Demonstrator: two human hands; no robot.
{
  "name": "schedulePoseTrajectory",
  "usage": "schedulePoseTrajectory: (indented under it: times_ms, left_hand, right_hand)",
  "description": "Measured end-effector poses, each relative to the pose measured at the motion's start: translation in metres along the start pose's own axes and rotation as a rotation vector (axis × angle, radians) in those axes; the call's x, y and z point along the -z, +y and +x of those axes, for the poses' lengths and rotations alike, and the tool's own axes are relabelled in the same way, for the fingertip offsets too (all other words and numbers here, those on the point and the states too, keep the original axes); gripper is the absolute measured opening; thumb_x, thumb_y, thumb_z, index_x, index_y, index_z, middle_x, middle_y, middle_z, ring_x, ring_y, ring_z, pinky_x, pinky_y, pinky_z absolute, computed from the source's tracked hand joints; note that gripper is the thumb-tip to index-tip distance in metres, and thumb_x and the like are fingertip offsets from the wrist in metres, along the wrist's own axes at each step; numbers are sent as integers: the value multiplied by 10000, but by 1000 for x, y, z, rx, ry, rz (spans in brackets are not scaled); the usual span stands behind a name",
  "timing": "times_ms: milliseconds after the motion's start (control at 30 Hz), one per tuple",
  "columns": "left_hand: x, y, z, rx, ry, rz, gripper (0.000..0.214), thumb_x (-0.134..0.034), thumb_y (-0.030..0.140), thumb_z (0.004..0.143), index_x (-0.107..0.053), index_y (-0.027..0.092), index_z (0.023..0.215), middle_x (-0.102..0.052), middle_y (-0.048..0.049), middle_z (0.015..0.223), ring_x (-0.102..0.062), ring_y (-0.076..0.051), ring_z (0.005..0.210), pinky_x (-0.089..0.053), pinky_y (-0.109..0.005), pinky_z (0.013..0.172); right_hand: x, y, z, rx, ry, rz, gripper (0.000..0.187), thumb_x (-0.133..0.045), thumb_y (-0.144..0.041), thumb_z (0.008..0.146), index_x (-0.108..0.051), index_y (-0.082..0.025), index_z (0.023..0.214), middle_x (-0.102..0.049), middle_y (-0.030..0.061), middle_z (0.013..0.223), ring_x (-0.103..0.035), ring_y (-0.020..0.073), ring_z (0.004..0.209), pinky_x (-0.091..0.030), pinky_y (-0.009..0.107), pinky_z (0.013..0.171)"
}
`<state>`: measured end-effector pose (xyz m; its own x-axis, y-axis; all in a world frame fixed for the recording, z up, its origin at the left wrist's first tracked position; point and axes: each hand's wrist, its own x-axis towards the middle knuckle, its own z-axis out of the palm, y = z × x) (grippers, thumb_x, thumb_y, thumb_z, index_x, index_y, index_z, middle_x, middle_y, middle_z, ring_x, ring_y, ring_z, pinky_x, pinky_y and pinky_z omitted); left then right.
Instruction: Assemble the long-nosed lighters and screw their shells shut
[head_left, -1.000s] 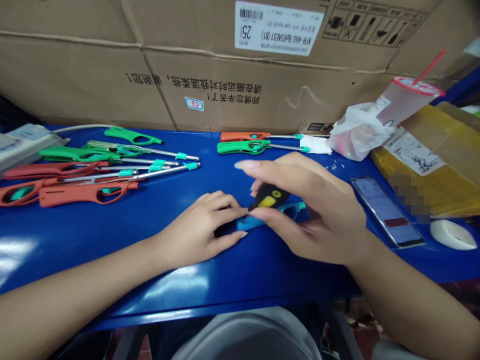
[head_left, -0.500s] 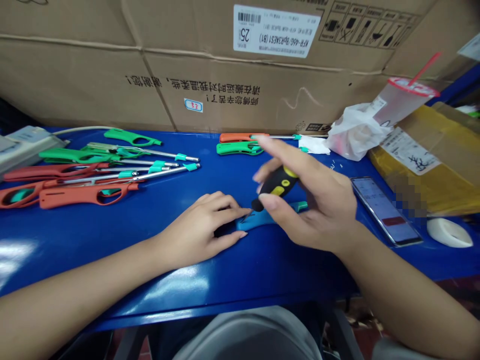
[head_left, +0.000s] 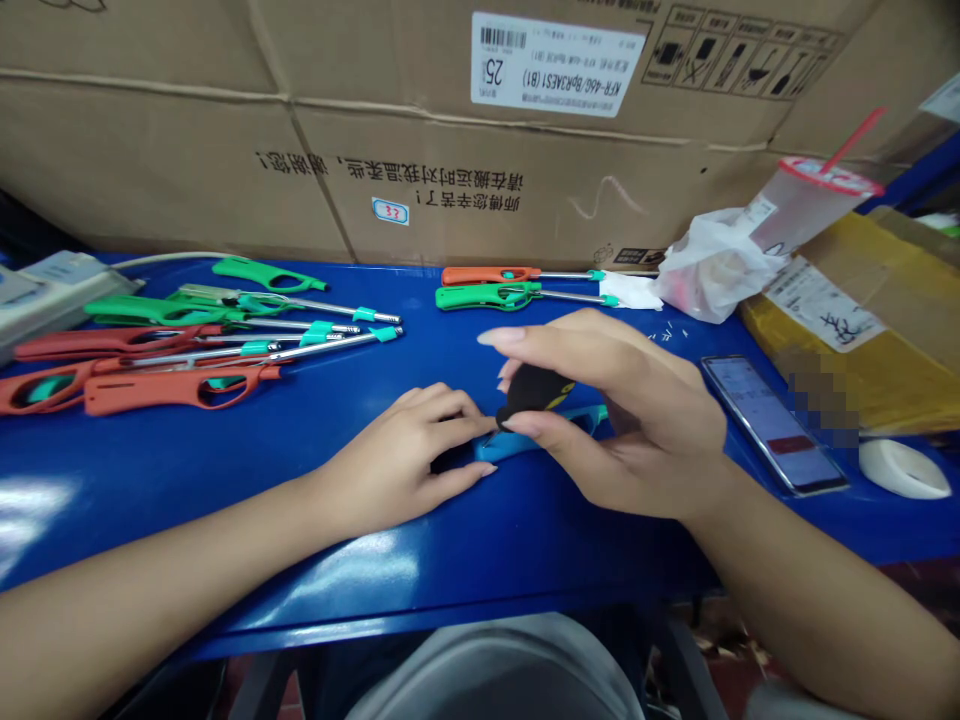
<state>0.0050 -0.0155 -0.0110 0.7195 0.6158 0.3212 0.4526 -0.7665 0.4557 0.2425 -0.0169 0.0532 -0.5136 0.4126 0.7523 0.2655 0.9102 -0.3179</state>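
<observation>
On the blue desk, the left hand holds one end of a blue lighter, while the right hand grips a screwdriver (its dark handle showing a little yellow) over it. Red lighters and green lighters lie grouped at left, a phone at right, and a cardboard box stands behind.

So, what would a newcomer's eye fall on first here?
At centre, the right hand holds a black-and-yellow tool handle over a blue plastic lighter body held by the left hand. Red-orange and green plastic lighters with metal tubes lie left on the glossy blue table. Behind stands a brown cardboard box, its print upside down.
</observation>
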Motion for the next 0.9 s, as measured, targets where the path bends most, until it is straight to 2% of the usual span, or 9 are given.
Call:
schedulePoseTrajectory:
  times_ms: [67, 233, 300, 400, 467, 533, 600, 767, 900]
  left_hand:
    - [0, 0, 0, -8, 8, -7, 268, -687, 330, 1014, -706, 237, 1265, -700, -52, 1114, -635, -231, 1034, -487, -374, 926]
    - [-1, 0, 0, -2, -1, 3, 304, -685, 357, 1018, -694, 232, 1295, -708, -58, 1159, -637, -244, 1066, -486, -401, 960]
    - [-1, 0, 0, -2, -7, 6, 301, -679, 359, 1022, -692, 227, 1293, -703, -71, 1214, -639, -251, 1096, -486, -408, 974]
    - [-1, 0, 0, -10, 3, 1, 295, -677, 352, 1024, -695, 225, 1289, -699, -78, 1238, -643, -251, 1109, -493, -403, 971]
    - [0, 0, -1, -8, 12, -1, 300, -677, 360, 1022, -700, 232, 1292, -708, -68, 1178, -645, -247, 1075, -499, -396, 954]
    - [0, 0, -1, -1, 11, -2, 305, -674, 371, 1022, -705, 235, 1294, -710, -61, 1133, -645, -246, 1055, -502, -394, 947]
    - [0, 0, -1, 4, 4, 4, 310, -671, 378, 1023, -706, 230, 1293, -710, -65, 1138, -644, -247, 1056, -505, -395, 949]
    - [-2, 1, -1, -4, 29, 17, 366, -662, 380, 1031, -667, 229, 1365, -707, -82, 1222, -652, -249, 1084, -512, -397, 957]
    - [-1, 3, 0, 29, -10, 2, 339, -666, 375, 1027, -691, 220, 1327, -711, -79, 1162, -650, -251, 1057, -517, -410, 945]
  right_hand:
    - [0, 1, 0, 50, 59, -75, 419, -763, -202, 952, -639, -223, 1352, -794, 38, 1094, -736, 209, 953, -655, 379, 901]
    - [2, -1, 1, -82, -62, -3, 495, -522, -170, 1061, -480, -251, 1548, -691, 100, 1394, -722, 227, 1116, -641, 440, 987]
    - [3, -1, 1, -60, -44, 10, 432, -587, -182, 1045, -556, -220, 1474, -737, 84, 1241, -727, 209, 1043, -649, 406, 944]
    - [2, 1, 0, 37, 50, -106, 345, -742, -255, 976, -661, -210, 1309, -747, 33, 996, -710, 191, 926, -649, 371, 879]
    - [0, 2, -1, 44, 54, -140, 395, -687, -282, 1010, -612, -231, 1395, -748, 48, 1086, -712, 207, 988, -646, 404, 920]
    - [-3, 3, -3, -17, 6, -78, 490, -559, -245, 1057, -482, -244, 1540, -708, 91, 1297, -710, 228, 1093, -635, 448, 981]
    - [-5, 3, -4, -79, -19, -12, 536, -523, -206, 1052, -432, -243, 1579, -665, 119, 1406, -709, 238, 1127, -633, 458, 998]
    - [-6, 3, -3, -93, 139, -140, 369, -747, -255, 949, -661, -292, 1306, -760, 68, 1133, -729, 251, 954, -668, 451, 891]
    - [-5, 1, -1, -130, 34, -33, 492, -578, -217, 1030, -511, -267, 1515, -691, 118, 1353, -719, 270, 1110, -658, 477, 937]
